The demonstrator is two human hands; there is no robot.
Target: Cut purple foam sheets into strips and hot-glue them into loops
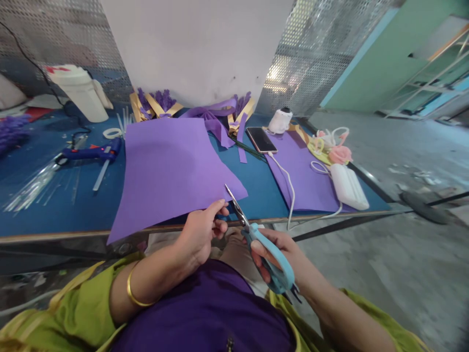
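A large purple foam sheet (168, 166) lies on the blue table (51, 210) and hangs a little over its near edge. My left hand (201, 232) pinches the sheet's near right corner. My right hand (278, 254) grips light blue scissors (262, 249). Their blades point up and away, with the tips at the sheet's right edge, just beside my left fingers. The blades look nearly closed.
A blue glue gun (91, 152) and clear glue sticks (32, 188) lie at the left. A phone (261, 139), its white cable, a white power bank (349, 187), a second purple sheet (304, 176) and foam flowers (335, 149) lie at the right. Purple and gold strips sit at the back.
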